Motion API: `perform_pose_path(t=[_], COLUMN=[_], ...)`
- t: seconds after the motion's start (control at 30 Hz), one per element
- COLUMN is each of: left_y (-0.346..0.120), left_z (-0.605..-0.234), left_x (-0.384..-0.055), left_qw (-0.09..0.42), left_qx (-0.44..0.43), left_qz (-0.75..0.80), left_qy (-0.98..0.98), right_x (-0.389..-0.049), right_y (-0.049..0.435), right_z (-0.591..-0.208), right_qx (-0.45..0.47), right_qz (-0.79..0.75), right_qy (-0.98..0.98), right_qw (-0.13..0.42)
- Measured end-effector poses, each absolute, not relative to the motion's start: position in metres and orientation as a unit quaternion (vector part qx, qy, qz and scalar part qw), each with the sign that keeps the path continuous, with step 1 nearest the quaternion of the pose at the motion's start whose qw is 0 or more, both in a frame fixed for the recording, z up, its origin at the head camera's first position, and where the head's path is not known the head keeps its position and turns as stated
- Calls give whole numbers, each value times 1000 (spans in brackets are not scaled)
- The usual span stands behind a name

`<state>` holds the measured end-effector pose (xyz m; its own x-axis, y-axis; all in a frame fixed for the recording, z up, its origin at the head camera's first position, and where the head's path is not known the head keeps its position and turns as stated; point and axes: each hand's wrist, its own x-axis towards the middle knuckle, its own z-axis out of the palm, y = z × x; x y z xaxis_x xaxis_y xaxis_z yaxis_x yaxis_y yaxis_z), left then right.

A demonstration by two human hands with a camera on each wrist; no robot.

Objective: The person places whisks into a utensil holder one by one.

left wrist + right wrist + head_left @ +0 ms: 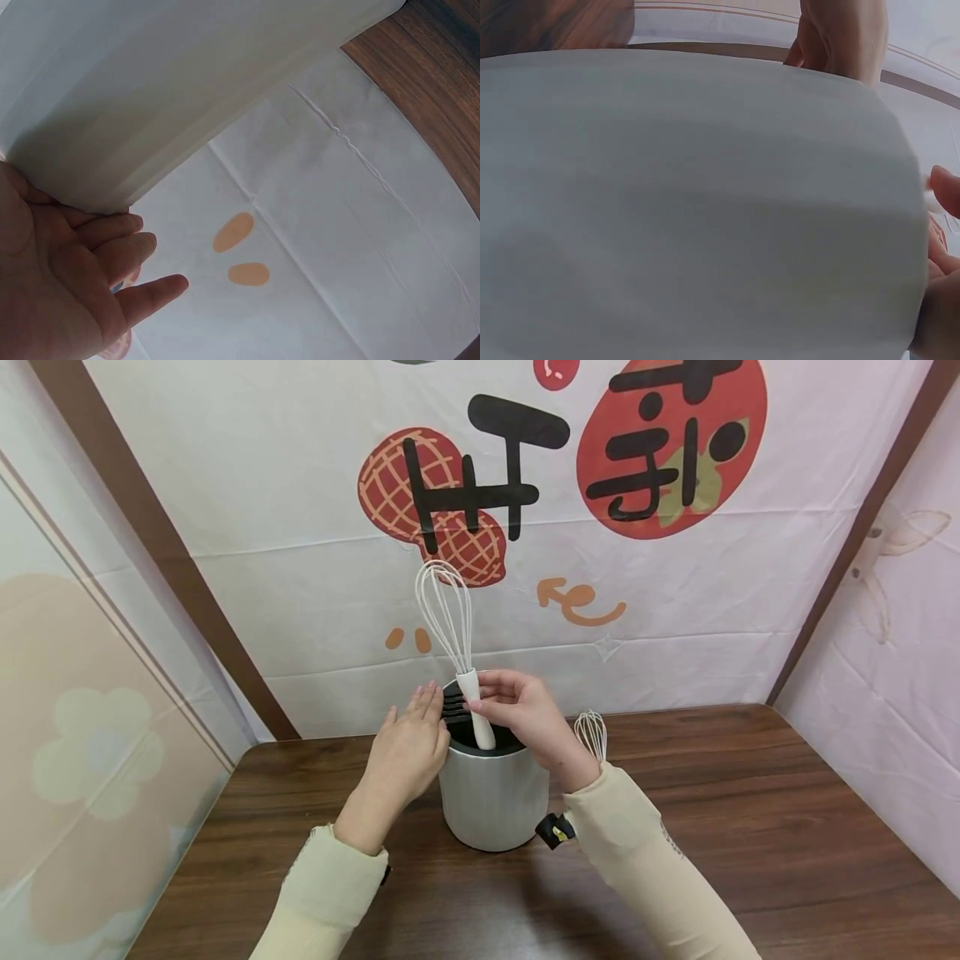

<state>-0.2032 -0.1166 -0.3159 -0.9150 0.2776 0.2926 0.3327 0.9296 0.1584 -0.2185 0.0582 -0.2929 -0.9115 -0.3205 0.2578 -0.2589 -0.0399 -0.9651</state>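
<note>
Whisk [468, 683] pinched above pot [495, 802]; main risk: twist in the grip.
Right hand [525, 703]: thumb and fingertips pinch the upper handle, wires upward, handle end slanting down to the pot's near edge; above or inside, cannot tell. Small contact, long wire head: could pivot or slip. If lowered at this slant, the end might snag that edge. Left of grip: left hand [408, 743], fingers extended, touches the pot beside black slots [454, 703]; an uneven push could tip the pot. Right of grip: second whisk [592, 735] near the right sleeve [615, 810]; an outward forearm swing could knock it.
</note>
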Motion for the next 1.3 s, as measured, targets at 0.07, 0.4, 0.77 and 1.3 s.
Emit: perform_pose_path(t=[0.07,0.4,0.77,1.3], left_y=[-117,-116,-116,-117], left_z=[-316,-316,-316,-317], left_x=[-203,-203,-202,-203], left_qw=[135,123,122,121], left_qx=[-158,-153,-154,-157], left_qz=[-103,-104,-102,-104], left_qy=[-973,-975,-975,-975], right_x=[-218,-218,-219,-224], right_y=[58,57,57,57], right_z=[-293,-293,-290,-291], right_qx=[-213,-202,-184,-186], right_qz=[-682,-684,-736,-734], right_qy=[699,700,650,651], right_qw=[22,25,41,53])
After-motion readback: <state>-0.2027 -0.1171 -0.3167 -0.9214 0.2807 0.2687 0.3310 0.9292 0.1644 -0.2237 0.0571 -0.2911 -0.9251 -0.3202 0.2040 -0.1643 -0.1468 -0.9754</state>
